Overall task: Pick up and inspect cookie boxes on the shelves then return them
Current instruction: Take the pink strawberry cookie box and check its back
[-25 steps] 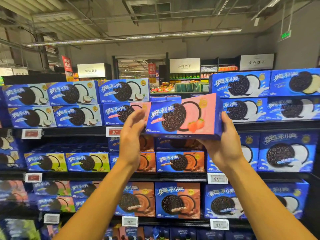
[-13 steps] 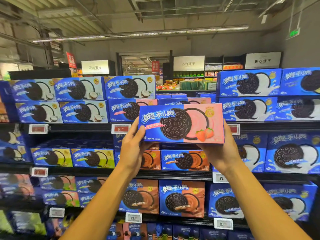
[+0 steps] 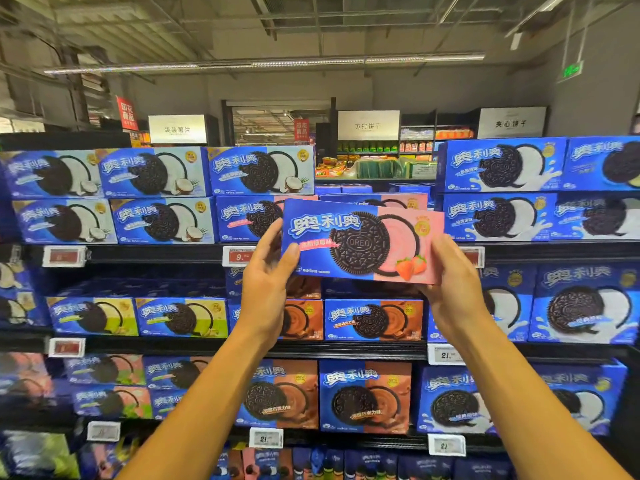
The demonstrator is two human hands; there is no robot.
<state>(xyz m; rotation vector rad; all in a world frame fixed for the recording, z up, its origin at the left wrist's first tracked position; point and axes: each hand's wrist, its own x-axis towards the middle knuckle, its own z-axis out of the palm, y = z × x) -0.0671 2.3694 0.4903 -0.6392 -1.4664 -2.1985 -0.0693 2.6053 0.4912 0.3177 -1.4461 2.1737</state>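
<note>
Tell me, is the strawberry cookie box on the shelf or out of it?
Out: both hands, left hand and right hand, hold the strawberry box before the shelf.

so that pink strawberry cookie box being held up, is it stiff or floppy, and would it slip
The strawberry box looks stiff: held only at its ends by the left hand and right hand, its edges stay straight. Probably light, since fingers alone support it. The glossy face may be somewhat slippery.

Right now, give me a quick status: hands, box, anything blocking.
Left hand and right hand both gripping strawberry cookie box by its ends. Box held front-facing, off the top shelf. Nothing in the way.
</note>
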